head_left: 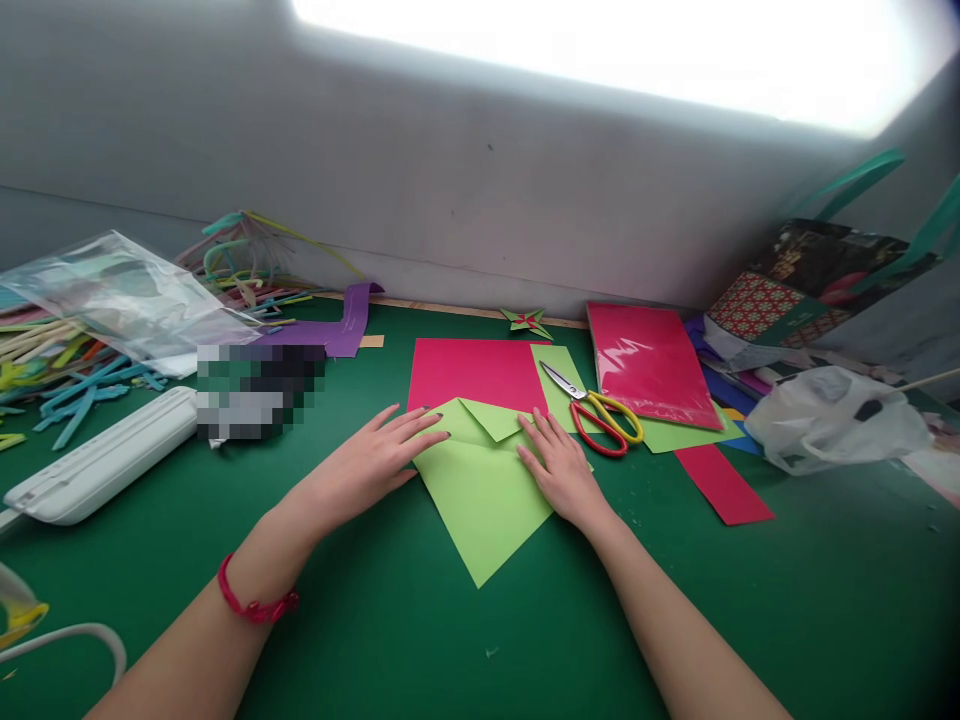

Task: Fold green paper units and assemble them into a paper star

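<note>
Hands lie flat and unclenched on a light green paper sheet on the green worktop, left hand at its folded top-left edge, right hand at its right corner, scissors just beside.

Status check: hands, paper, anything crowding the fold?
Left hand and right hand flat on the light green paper, top corner folded down. Red sheet beneath. Scissors lie just right of right hand, not touching.

A light green square paper sheet is lying on the dark green table mat, beside a flat crimson paper sheet and red-and-yellow-handled metal scissors.
</note>
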`<state>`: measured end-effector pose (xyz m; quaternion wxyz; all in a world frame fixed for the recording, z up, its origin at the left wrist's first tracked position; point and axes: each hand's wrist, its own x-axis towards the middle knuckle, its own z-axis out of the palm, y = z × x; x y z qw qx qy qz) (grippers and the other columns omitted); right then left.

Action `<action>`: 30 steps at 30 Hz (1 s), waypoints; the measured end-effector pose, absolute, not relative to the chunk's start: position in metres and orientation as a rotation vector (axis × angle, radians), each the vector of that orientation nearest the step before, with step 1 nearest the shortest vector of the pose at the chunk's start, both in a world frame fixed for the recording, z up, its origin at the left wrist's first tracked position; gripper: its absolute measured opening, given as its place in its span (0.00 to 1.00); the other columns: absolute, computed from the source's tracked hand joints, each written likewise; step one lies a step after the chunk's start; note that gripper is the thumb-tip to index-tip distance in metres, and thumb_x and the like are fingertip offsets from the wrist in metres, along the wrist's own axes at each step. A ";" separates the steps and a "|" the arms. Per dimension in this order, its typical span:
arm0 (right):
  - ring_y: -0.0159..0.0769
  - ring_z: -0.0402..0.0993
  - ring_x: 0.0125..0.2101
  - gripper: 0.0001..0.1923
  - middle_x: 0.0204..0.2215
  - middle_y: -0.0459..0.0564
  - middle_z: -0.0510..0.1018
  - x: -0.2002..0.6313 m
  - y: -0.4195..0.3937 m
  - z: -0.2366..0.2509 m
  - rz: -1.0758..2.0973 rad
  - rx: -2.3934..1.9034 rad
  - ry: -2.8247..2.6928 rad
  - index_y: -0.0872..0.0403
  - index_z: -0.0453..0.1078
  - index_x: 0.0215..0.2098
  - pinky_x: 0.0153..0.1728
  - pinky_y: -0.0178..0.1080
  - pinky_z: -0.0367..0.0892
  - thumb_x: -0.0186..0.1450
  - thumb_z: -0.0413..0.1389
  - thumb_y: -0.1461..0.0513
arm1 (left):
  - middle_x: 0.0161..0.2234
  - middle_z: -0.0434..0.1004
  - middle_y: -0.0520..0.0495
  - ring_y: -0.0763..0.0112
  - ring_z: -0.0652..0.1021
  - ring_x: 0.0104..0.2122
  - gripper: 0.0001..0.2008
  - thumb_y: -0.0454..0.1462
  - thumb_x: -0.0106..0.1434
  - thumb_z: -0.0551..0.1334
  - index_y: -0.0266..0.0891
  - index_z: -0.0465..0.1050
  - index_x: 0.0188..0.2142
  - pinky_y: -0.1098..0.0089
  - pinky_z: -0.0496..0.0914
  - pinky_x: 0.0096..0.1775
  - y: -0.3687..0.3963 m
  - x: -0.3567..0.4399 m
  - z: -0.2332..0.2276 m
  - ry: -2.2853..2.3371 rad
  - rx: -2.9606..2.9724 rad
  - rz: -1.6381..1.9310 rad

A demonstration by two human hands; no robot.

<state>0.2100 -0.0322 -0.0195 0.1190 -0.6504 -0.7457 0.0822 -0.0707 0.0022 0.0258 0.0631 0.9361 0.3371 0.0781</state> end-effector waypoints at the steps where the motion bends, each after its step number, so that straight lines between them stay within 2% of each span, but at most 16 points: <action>1: 0.40 0.40 0.61 0.26 0.62 0.44 0.46 0.210 -0.032 -0.019 0.246 -1.897 -2.173 0.42 0.42 0.61 0.54 0.49 0.51 0.66 0.35 0.49 | 0.60 0.54 0.51 0.65 0.58 0.58 0.24 0.33 0.60 0.55 0.51 0.55 0.56 0.57 0.47 0.58 0.000 -0.067 0.026 0.985 2.803 0.245; 4: 0.39 0.40 0.61 0.26 0.62 0.45 0.46 0.211 -0.032 -0.019 0.248 -1.878 -2.165 0.43 0.42 0.62 0.55 0.49 0.51 0.66 0.35 0.50 | 0.59 0.55 0.51 0.66 0.58 0.57 0.23 0.39 0.61 0.55 0.50 0.56 0.56 0.60 0.47 0.58 -0.009 -0.053 0.024 0.859 2.685 0.240; 8: 0.39 0.41 0.61 0.26 0.62 0.46 0.47 0.210 -0.031 -0.021 0.235 -1.844 -2.169 0.44 0.43 0.61 0.55 0.49 0.51 0.66 0.37 0.51 | 0.62 0.42 0.50 0.59 0.48 0.60 0.38 0.51 0.54 0.59 0.51 0.44 0.60 0.57 0.43 0.58 -0.019 -0.039 0.014 0.806 2.577 0.149; 11: 0.40 0.40 0.61 0.25 0.62 0.46 0.46 0.209 -0.030 -0.020 0.240 -1.770 -2.112 0.44 0.46 0.61 0.55 0.49 0.51 0.66 0.39 0.53 | 0.63 0.38 0.50 0.59 0.47 0.61 0.37 0.53 0.54 0.57 0.53 0.44 0.60 0.57 0.40 0.58 -0.020 -0.035 0.005 0.777 2.579 0.104; 14: 0.40 0.41 0.61 0.23 0.61 0.46 0.48 0.209 -0.033 -0.009 0.227 -1.644 -2.042 0.45 0.51 0.59 0.56 0.48 0.51 0.66 0.41 0.57 | 0.62 0.45 0.52 0.62 0.52 0.60 0.30 0.51 0.57 0.56 0.54 0.51 0.58 0.58 0.41 0.58 -0.017 -0.033 0.001 0.829 2.591 0.160; 16: 0.39 0.46 0.60 0.21 0.60 0.46 0.53 0.214 -0.040 0.004 0.263 -1.550 -2.045 0.46 0.54 0.57 0.55 0.46 0.53 0.65 0.42 0.61 | 0.60 0.52 0.52 0.64 0.57 0.58 0.27 0.49 0.58 0.55 0.53 0.55 0.57 0.60 0.44 0.58 -0.016 -0.032 0.002 0.891 2.575 0.220; 20: 0.35 0.55 0.56 0.27 0.56 0.43 0.62 0.229 -0.059 0.031 0.523 -1.406 -2.160 0.45 0.58 0.54 0.54 0.43 0.57 0.59 0.42 0.71 | 0.54 0.64 0.52 0.65 0.64 0.53 0.25 0.48 0.59 0.56 0.51 0.58 0.55 0.64 0.54 0.54 -0.016 -0.030 0.007 0.991 2.498 0.321; 22: 0.36 0.55 0.56 0.30 0.55 0.43 0.62 0.233 -0.065 0.040 0.590 -1.358 -2.211 0.45 0.60 0.53 0.54 0.44 0.57 0.56 0.42 0.73 | 0.52 0.67 0.51 0.64 0.66 0.51 0.25 0.49 0.58 0.56 0.50 0.58 0.55 0.65 0.57 0.52 -0.017 -0.029 0.008 1.029 2.465 0.350; 24: 0.36 0.55 0.56 0.28 0.56 0.43 0.61 0.232 -0.067 0.041 0.588 -1.328 -2.262 0.45 0.62 0.52 0.54 0.44 0.57 0.57 0.43 0.73 | 0.51 0.68 0.50 0.63 0.66 0.50 0.26 0.49 0.58 0.56 0.49 0.58 0.55 0.64 0.58 0.51 -0.017 -0.029 0.010 1.057 2.445 0.358; 27: 0.37 0.60 0.54 0.16 0.53 0.43 0.66 0.226 -0.065 0.033 0.522 -1.317 -2.310 0.45 0.69 0.44 0.52 0.42 0.61 0.61 0.48 0.67 | 0.51 0.68 0.49 0.61 0.67 0.50 0.24 0.49 0.60 0.52 0.47 0.59 0.55 0.63 0.59 0.50 -0.018 -0.031 0.012 1.072 2.425 0.351; 30: 0.36 0.66 0.49 0.09 0.48 0.43 0.72 0.221 -0.063 0.024 0.569 -1.290 -2.358 0.47 0.73 0.35 0.48 0.39 0.64 0.62 0.51 0.62 | 0.47 0.72 0.48 0.62 0.69 0.47 0.19 0.46 0.64 0.47 0.45 0.67 0.48 0.63 0.62 0.48 -0.020 -0.034 0.017 1.054 2.393 0.414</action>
